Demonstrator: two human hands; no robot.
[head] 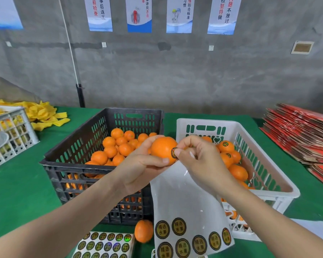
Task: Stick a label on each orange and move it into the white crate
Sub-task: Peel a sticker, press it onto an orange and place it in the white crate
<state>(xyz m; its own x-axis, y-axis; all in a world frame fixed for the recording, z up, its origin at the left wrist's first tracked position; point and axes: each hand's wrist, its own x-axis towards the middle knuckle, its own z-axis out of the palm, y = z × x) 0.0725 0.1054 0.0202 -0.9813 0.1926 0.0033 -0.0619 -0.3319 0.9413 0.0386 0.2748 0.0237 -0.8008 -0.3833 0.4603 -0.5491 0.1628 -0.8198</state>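
Two label sheets are sitting nearest: one lying flat on the green surface (pixel 22 192) below the fingers, the flat sheet (pixel 104 244), and one hanging sheet (pixel 185 198) dangling straight down from under both hands, with only its bottom rows left. Which hand is holding it I cannot tell, as its top edge is hidden. A loose orange (pixel 144 231) is resting on the surface between the two sheets.

Up at the action, the left hand (pixel 138 170) is cupping the orange (pixel 162 148), its fingers (pixel 157 162) curled round it. The right hand (pixel 199 161) is coming in from the right, fingers (pixel 186 144) bunched and pinching the label (pixel 174 152) against the fruit's side. So the sticking step is under way, and the label looks only partly down.

Left of and just beyond the fingers, the black crate (pixel 73 140) is holding the unlabelled fruit. Right of them, the white crate (pixel 203 122) is filling with labelled oranges (pixel 226 146).

Next, I'm judging, the label needs smoothing flat, then a short carry to the right and a gentle release into the white crate.

Farthest back, yellow strips (pixel 43 114) are lying far left and red cartons (pixel 302 135) are stacked far right.
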